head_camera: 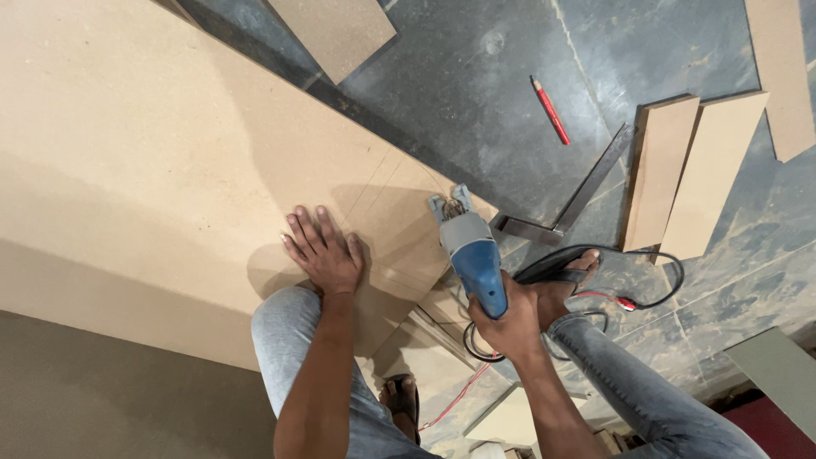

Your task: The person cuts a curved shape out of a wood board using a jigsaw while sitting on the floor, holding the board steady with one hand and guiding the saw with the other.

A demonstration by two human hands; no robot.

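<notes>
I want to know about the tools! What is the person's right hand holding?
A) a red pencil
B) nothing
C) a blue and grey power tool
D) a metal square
C: the right hand grips the blue and grey power tool at the board's edge, while the red pencil and metal square lie untouched on the floor.

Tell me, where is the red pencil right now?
The red pencil lies on the dark stone floor at upper right, just above the metal square, left of two board offcuts.
</notes>
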